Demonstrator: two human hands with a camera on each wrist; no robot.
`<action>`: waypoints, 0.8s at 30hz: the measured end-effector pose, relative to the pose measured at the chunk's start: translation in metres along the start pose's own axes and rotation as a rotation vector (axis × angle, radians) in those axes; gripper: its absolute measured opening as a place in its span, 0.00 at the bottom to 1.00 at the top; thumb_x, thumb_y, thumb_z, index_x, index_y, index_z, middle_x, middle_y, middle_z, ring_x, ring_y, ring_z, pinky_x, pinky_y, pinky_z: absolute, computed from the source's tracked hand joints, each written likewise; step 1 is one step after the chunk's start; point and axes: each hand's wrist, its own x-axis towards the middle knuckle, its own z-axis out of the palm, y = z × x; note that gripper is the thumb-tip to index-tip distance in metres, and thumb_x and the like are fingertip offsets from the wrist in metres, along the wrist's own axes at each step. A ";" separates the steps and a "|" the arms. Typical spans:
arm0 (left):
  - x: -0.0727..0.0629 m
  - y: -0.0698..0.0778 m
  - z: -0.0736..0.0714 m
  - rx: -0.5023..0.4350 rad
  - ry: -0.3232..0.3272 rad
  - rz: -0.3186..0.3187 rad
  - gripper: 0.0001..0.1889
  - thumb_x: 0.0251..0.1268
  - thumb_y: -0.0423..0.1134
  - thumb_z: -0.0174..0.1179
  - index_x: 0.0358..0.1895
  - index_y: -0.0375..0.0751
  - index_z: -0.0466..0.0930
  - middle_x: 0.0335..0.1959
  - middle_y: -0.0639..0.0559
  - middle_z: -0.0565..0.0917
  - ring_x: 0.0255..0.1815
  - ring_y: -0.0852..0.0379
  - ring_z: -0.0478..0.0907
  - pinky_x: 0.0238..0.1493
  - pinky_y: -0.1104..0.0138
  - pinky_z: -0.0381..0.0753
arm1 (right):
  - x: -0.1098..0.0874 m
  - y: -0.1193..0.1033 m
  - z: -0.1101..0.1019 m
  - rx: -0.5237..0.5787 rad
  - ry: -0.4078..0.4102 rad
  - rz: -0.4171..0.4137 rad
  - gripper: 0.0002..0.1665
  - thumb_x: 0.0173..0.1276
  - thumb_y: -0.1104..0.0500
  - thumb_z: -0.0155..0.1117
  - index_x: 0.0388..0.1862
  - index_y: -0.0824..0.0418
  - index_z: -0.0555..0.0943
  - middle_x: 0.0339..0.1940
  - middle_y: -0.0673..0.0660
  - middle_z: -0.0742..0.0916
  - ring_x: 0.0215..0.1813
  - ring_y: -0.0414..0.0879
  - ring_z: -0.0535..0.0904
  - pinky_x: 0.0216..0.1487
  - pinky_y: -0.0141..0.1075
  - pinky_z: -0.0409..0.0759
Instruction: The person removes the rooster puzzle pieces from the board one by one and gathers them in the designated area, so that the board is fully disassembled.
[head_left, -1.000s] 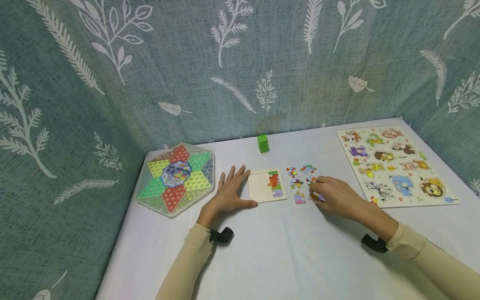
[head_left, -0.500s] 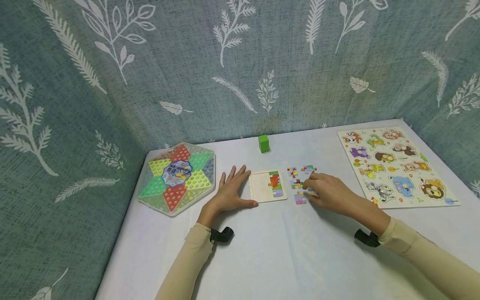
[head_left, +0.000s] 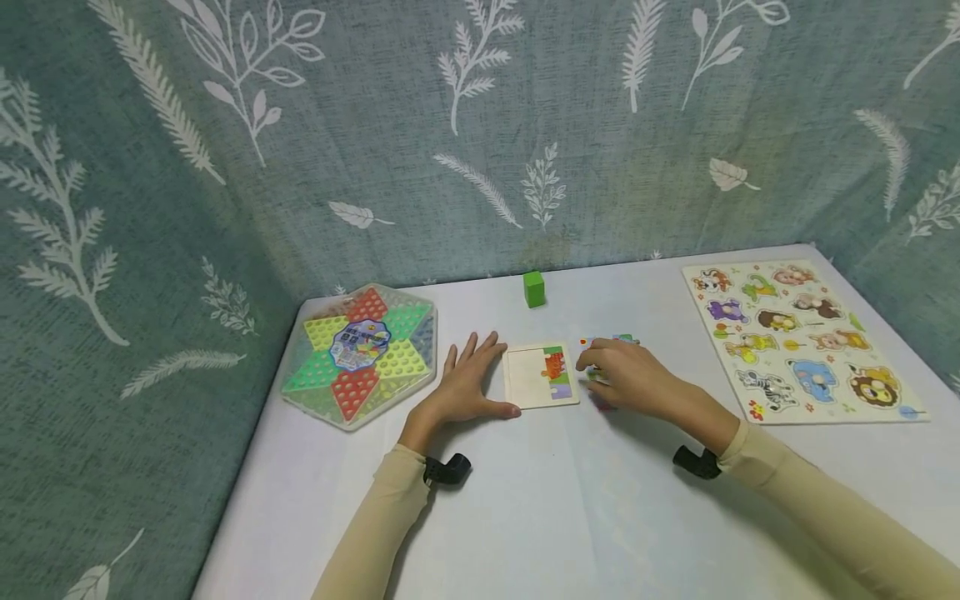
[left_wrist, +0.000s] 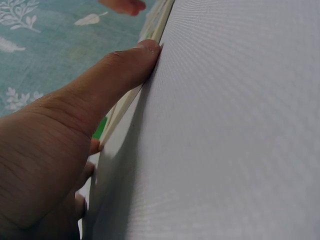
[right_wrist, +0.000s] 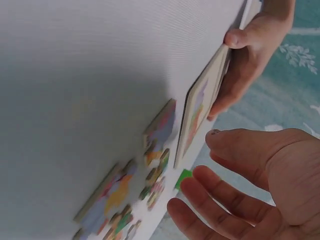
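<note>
A small square puzzle tray (head_left: 525, 377) lies on the table, its right side filled with joined pieces showing an orange figure (head_left: 553, 367). My left hand (head_left: 461, 393) rests along the tray's left side with fingers spread. The left wrist view has the thumb (left_wrist: 132, 62) pressed against the tray's edge. Just right of the tray, my right hand (head_left: 633, 379) hovers over loose jigsaw pieces and hides most of them. In the right wrist view its thumb and fingers (right_wrist: 240, 150) are apart with nothing between them; several pieces (right_wrist: 161, 131) lie beneath.
A hexagonal Chinese checkers board (head_left: 360, 357) lies at the left. A green block (head_left: 534, 289) stands near the back edge. On the right is a large animal puzzle board (head_left: 802, 333). Leaf-patterned cloth (head_left: 405, 125) rises behind the white tabletop (head_left: 517, 517).
My right hand has moved left across the loose pieces toward the tray, from the right-hand column. The left hand stays at the tray's side. The head view has shifted slightly.
</note>
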 end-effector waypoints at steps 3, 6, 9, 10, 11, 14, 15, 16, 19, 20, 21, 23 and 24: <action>0.001 0.002 0.000 0.001 -0.002 0.007 0.59 0.45 0.65 0.75 0.80 0.49 0.54 0.82 0.50 0.46 0.81 0.46 0.32 0.75 0.45 0.27 | 0.007 -0.002 0.001 0.001 -0.005 0.005 0.11 0.59 0.65 0.74 0.43 0.61 0.87 0.40 0.54 0.85 0.41 0.48 0.82 0.40 0.45 0.80; 0.002 0.003 0.000 -0.001 -0.005 0.010 0.59 0.44 0.65 0.76 0.80 0.48 0.54 0.82 0.49 0.46 0.81 0.45 0.32 0.75 0.44 0.27 | 0.014 -0.002 0.003 -0.002 -0.012 0.004 0.12 0.60 0.65 0.74 0.44 0.60 0.88 0.40 0.53 0.86 0.43 0.49 0.83 0.42 0.45 0.81; 0.003 0.004 0.001 0.007 -0.006 0.009 0.59 0.44 0.66 0.75 0.79 0.49 0.55 0.82 0.50 0.47 0.81 0.46 0.33 0.75 0.44 0.28 | 0.020 -0.002 0.005 0.003 -0.032 0.005 0.11 0.61 0.64 0.73 0.44 0.60 0.88 0.40 0.53 0.86 0.42 0.48 0.82 0.41 0.44 0.81; 0.003 0.003 0.001 0.009 -0.006 0.009 0.59 0.44 0.66 0.75 0.79 0.49 0.55 0.82 0.50 0.47 0.81 0.46 0.33 0.75 0.44 0.28 | 0.022 -0.002 0.006 0.004 -0.037 0.003 0.11 0.61 0.64 0.73 0.44 0.60 0.88 0.40 0.53 0.85 0.42 0.48 0.82 0.41 0.44 0.81; 0.003 0.003 0.001 0.013 -0.005 0.008 0.59 0.44 0.66 0.75 0.79 0.49 0.55 0.82 0.50 0.47 0.81 0.46 0.33 0.75 0.44 0.28 | 0.024 -0.002 0.006 0.007 -0.043 0.004 0.11 0.62 0.64 0.73 0.45 0.60 0.88 0.40 0.53 0.85 0.41 0.48 0.82 0.41 0.44 0.81; 0.003 0.002 0.001 0.010 0.000 0.009 0.59 0.43 0.66 0.76 0.79 0.49 0.56 0.82 0.50 0.47 0.81 0.46 0.33 0.75 0.44 0.28 | 0.029 -0.003 0.007 0.017 -0.058 0.006 0.11 0.62 0.63 0.73 0.45 0.61 0.88 0.39 0.53 0.85 0.41 0.48 0.81 0.41 0.43 0.80; 0.002 0.002 0.001 0.010 0.001 0.009 0.59 0.43 0.66 0.76 0.79 0.48 0.56 0.82 0.50 0.47 0.81 0.46 0.33 0.75 0.44 0.28 | 0.031 -0.004 0.008 0.021 -0.060 0.006 0.11 0.63 0.63 0.73 0.45 0.61 0.88 0.39 0.53 0.85 0.40 0.47 0.81 0.40 0.43 0.80; 0.002 0.002 0.000 0.007 0.003 0.009 0.59 0.43 0.66 0.76 0.79 0.48 0.56 0.82 0.50 0.47 0.81 0.46 0.33 0.74 0.44 0.28 | 0.033 -0.004 0.009 0.020 -0.061 0.001 0.11 0.63 0.63 0.73 0.45 0.61 0.88 0.39 0.53 0.85 0.39 0.47 0.81 0.40 0.42 0.80; 0.001 0.001 0.000 0.005 0.007 0.010 0.59 0.43 0.66 0.76 0.78 0.48 0.57 0.82 0.49 0.48 0.81 0.45 0.33 0.74 0.44 0.28 | 0.038 -0.005 0.011 0.019 -0.064 -0.009 0.10 0.63 0.62 0.74 0.44 0.60 0.88 0.37 0.53 0.85 0.37 0.45 0.79 0.37 0.41 0.79; 0.000 0.001 -0.001 0.005 0.006 0.010 0.59 0.43 0.66 0.76 0.79 0.48 0.56 0.82 0.49 0.48 0.81 0.45 0.33 0.74 0.43 0.28 | 0.040 -0.005 0.012 0.017 -0.066 -0.014 0.10 0.63 0.62 0.73 0.43 0.60 0.88 0.36 0.52 0.84 0.35 0.44 0.78 0.36 0.40 0.78; 0.000 0.001 -0.001 0.005 0.007 0.010 0.59 0.43 0.66 0.76 0.79 0.48 0.56 0.82 0.49 0.48 0.81 0.45 0.33 0.74 0.43 0.28 | 0.042 -0.006 0.014 0.015 -0.066 -0.016 0.09 0.63 0.62 0.73 0.43 0.60 0.88 0.36 0.52 0.84 0.34 0.43 0.77 0.35 0.39 0.77; -0.001 0.000 -0.001 0.002 0.009 0.008 0.59 0.43 0.66 0.76 0.79 0.48 0.56 0.82 0.49 0.48 0.81 0.45 0.33 0.74 0.44 0.28 | 0.046 -0.007 0.014 0.019 -0.070 -0.014 0.09 0.63 0.61 0.73 0.43 0.60 0.87 0.35 0.52 0.83 0.33 0.42 0.75 0.34 0.39 0.76; -0.001 0.000 -0.001 -0.001 0.008 0.006 0.59 0.43 0.66 0.76 0.79 0.48 0.56 0.82 0.49 0.48 0.81 0.45 0.33 0.74 0.44 0.27 | 0.048 -0.007 0.015 0.023 -0.072 -0.012 0.09 0.63 0.61 0.73 0.43 0.61 0.87 0.35 0.52 0.83 0.33 0.43 0.75 0.35 0.39 0.76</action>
